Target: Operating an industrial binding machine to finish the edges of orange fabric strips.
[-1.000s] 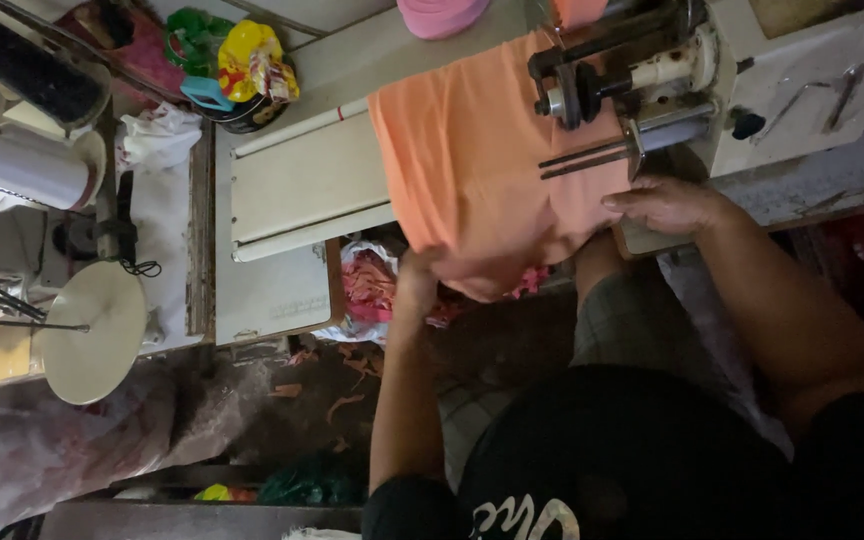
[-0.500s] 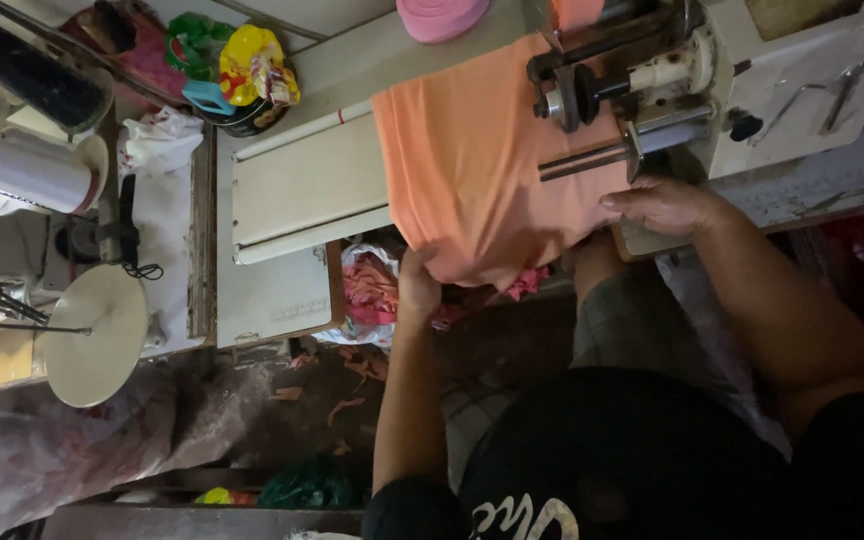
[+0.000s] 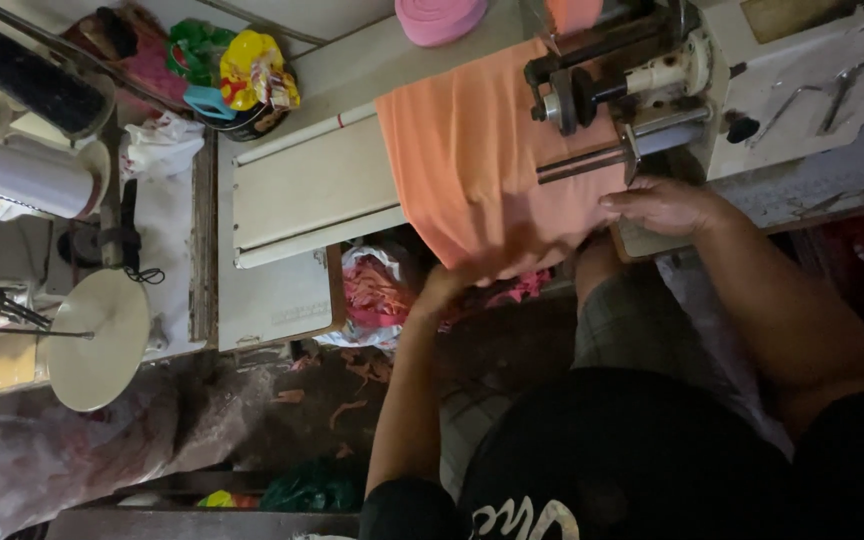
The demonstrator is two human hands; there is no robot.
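The step in hand looks like feeding soft orange fabric [image 3: 482, 160] through the metal sewing machine [image 3: 672, 80]: the cloth drapes limp over the near edge of the pale worktop [image 3: 292, 200]. The left hand [image 3: 444, 288] grips its hanging hem, closed on it; the right hand [image 3: 664, 205] lies flat, fingers together, pressing the cloth beside the machine. Keeping the cloth taut and even seems what the next move calls for.

A cramped sewing workshop: an industrial sewing machine [image 3: 712, 90], thread cones [image 3: 22, 170] and fabric scraps [image 3: 377, 295].
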